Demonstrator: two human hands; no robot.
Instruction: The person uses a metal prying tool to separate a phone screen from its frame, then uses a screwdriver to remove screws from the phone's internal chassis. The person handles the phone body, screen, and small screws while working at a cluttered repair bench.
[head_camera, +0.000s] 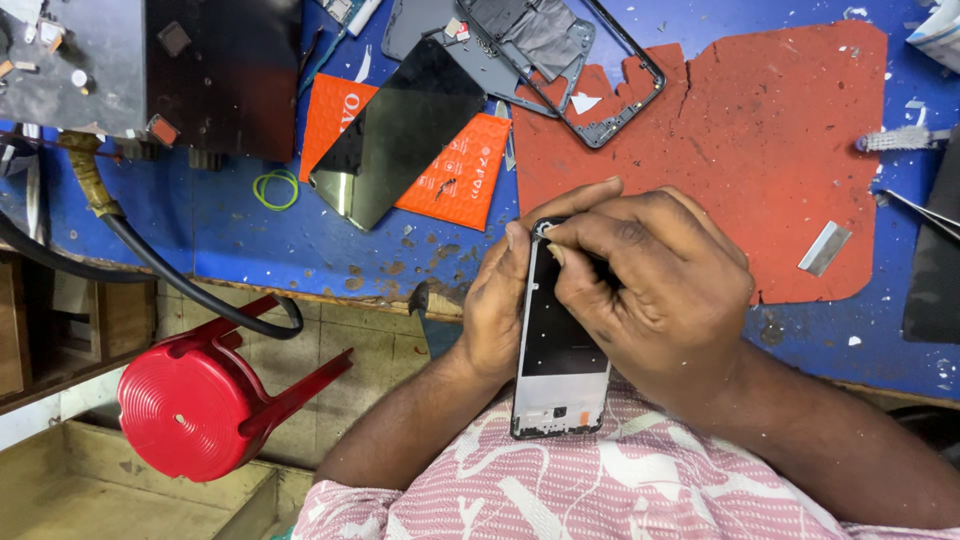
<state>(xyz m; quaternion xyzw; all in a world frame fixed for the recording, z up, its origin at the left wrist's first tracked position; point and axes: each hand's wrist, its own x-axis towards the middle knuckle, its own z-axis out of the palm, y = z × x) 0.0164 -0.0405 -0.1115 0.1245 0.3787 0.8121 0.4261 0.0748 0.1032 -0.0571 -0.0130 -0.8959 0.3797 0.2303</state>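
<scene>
Right now, close to the body:
Thing in hand: a thin black phone frame with a grey bottom edge (560, 350) stands up from the lap, over the pink and white patterned shirt (600, 490), at the edge of the blue worktable (220, 230)
Left hand: the left hand (500, 300) is wrapped around the frame's left side, fingers closed on it, thumb up by the top corner
Right hand: the right hand (650, 280) lies over the top right part, its fingertips (553, 238) pinched together at the top corner; I cannot tell if a small tool is between them
Done so far: the frame looks bare inside, with no glass front on it
Left to do: the dark shiny screen panel (400, 135) lies well apart on an orange packet (455, 175), so it looks not yet fitted
Nearby: a second empty grey phone frame (590, 90) sits partly on the torn red mat (750, 140)
Below the table: a red plastic stool (200, 400) lies tipped on its side
</scene>
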